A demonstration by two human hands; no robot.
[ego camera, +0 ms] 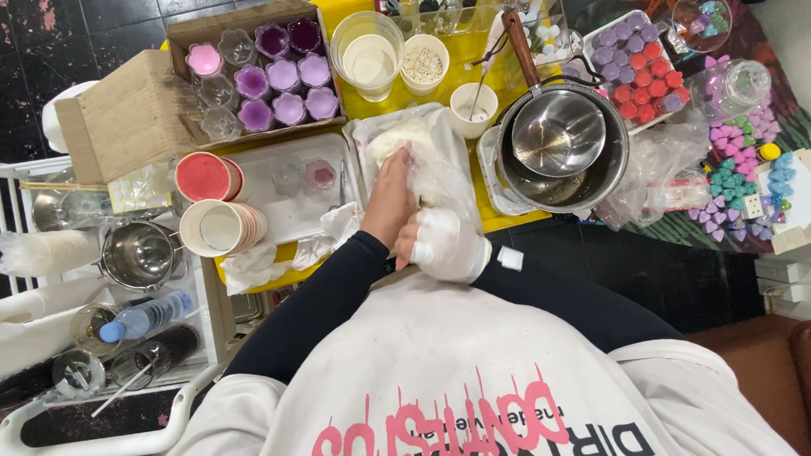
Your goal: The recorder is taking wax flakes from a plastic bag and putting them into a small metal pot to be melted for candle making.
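- Head view, centre of the frame: left hand (388, 201) reaching forward into a clear plastic bag (425, 158) of white flakes, palm down on the contents; fingers buried in the plastic, so grip cannot be told as open or closed.
- Just below and right of it: right hand (443, 244) in a white covering, closed around the gathered near end of the same bag, close to the body.
- Bag lying on the yellow worktop (362, 101), between a white tray (279, 202) at centre left and a steel saucepan (558, 137) nested in a larger pot at centre right.
- Upper left: cardboard box (263, 73) of purple and pink filled cups. Upper centre: clear tub (368, 45) and a small white cup (473, 109) with a stirrer just above the bag.
- Left of the tray: stacked paper cups (220, 224), red ones above.
- Risk, as a judgement: loose flakes spilling over the worktop if the held end slackens; small cup with stirrer close enough to be tipped by a forward push of the hand; thin plastic likely to tear under a hard pull.
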